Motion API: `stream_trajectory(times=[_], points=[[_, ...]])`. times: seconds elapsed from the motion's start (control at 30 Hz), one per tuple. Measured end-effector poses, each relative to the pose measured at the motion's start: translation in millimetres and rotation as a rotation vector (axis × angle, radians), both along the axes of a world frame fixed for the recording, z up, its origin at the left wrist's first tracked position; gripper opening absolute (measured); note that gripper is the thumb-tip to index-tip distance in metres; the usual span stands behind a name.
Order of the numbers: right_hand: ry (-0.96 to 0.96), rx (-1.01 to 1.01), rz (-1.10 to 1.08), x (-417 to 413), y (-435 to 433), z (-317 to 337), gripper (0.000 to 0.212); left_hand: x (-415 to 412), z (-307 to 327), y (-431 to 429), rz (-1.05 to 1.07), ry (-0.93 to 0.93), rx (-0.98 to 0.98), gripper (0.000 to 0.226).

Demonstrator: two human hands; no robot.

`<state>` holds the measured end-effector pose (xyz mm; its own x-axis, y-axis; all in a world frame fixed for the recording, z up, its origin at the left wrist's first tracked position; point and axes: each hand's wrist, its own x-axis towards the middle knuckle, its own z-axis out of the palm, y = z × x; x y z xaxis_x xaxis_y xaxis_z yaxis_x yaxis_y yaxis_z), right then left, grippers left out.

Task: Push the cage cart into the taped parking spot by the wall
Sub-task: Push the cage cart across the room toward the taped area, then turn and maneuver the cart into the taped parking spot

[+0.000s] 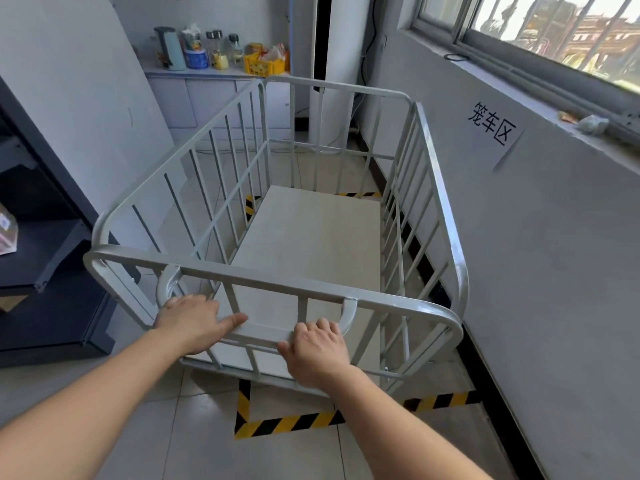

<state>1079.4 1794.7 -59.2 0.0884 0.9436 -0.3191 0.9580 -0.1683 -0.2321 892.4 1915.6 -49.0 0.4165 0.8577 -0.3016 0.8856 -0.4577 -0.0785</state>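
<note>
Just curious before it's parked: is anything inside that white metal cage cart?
Only its bare pale floor board shows inside the white barred metal cage cart; no load. Yellow-black floor tape peeks out beneath; wheels are hidden.

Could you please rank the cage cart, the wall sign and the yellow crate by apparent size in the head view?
1. cage cart
2. wall sign
3. yellow crate, which stands farthest away, so its true size is unsure.

The cage cart [429, 174] was glossy grey painted metal tubing with a smooth matt pale deck. The floor [194, 441] was glazed tile; the striped tape [287, 424] looked slick, the wall [554, 271] matt painted.
</note>
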Motion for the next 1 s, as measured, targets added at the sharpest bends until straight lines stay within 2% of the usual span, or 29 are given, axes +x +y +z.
stream_trajectory(times=[0.13,0.2,0.3,0.4,0.53,0.7,0.8,1.0], points=[[0.14,-0.051,0.059,-4.2,6.9,4.2,0.056,32.5,9.6,0.1,0.035,-0.135,0.183,0.049],[0.25,-0.032,0.104,-1.3,7.3,7.0,0.054,54.5,16.6,-1.2,0.017,-0.252,0.203,0.037],[0.319,0.107,0.178,21.2,0.8,13.6,0.05,93.5,23.4,-8.3,-0.066,-0.409,0.171,0.027],[0.231,0.281,0.204,74.4,-8.9,19.7,0.038,135.0,17.0,-20.7,-0.127,-0.459,0.17,0.024],[0.043,0.319,0.18,170.6,-14.5,26.1,0.038,189.2,-3.3,-39.5,-0.201,-0.251,0.032,0.047],[-0.099,0.204,0.189,265.4,-6.7,26.5,0.044,232.8,-10.3,-50.6,-0.253,-0.093,-0.203,0.07],[-0.136,0.149,0.242,298.8,1.0,24.6,0.045,236.0,-7.4,-50.1,-0.274,-0.09,-0.21,0.096],[-0.122,0.082,0.321,320.8,18.8,20.9,0.051,241.6,-9.9,-52.1,-0.262,-0.06,-0.168,0.115]])
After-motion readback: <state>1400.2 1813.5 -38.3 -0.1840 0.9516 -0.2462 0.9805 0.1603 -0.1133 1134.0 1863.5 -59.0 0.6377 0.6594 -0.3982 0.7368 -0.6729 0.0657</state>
